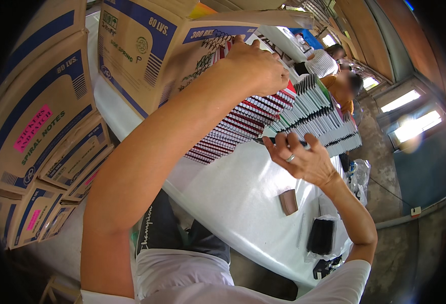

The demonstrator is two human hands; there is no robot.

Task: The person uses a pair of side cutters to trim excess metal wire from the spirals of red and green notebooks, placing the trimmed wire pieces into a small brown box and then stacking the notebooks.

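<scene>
Presently, notebooks [238,124] are lying piled on the table [228,182], the left hand [261,68] curling over them, the right hand [304,159] bending beside them; I cannot tell any pinch. Blue-banded, green-printed cartons [46,101], some pink-labelled, are standing leftward, the left forearm [167,139] partly blocking the notebooks.

windows [418,126] flare at right; glare streaks the table [233,187]; rim distorted, black.

Below the right hand [306,159], the white surface [228,177] catches glare. To that hand's right I see worn grey floor [380,175] reaching a dark grey-blue panel [425,169], with two bright windows [418,125] above it. Farther off, past the hand, brown boards [413,43] show high up.
</scene>
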